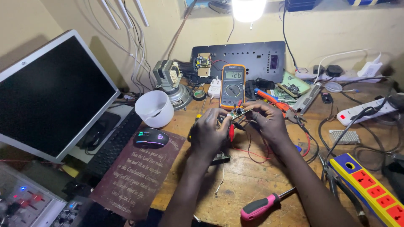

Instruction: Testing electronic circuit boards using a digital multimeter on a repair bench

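A cluttered wooden tabletop (252, 176) under a bare lamp (248, 8) serves as an electronics bench, with cables strewn against a pale wall. At centre, a person's two hands meet over a small circuit board (237, 112), held up off the wood. The left hand (208, 132) pinches the board's left end, its fingers (219, 115) closed on it; the right hand (269, 122) closes on the right end, fingers (252, 107) curled over the top. The board's long axis runs side to side between the two grips, tilted slightly up toward the right hand. Both hands hold it about equally, forearms coming in from below and converging, wrists bent inward. A red probe (231, 131) hangs just beneath the fingers, its red wire (252, 153) looping across the wood. Directly beyond the fingers stands an orange multimeter (232, 86), its display lit. Left of the left hand lie a lit mouse (150, 138) and a white cup (155, 108), with a dark monitor (50, 96) farther left. Near the right forearm rests a pink-handled screwdriver (263, 206); far right sits a yellow power strip (370, 189).
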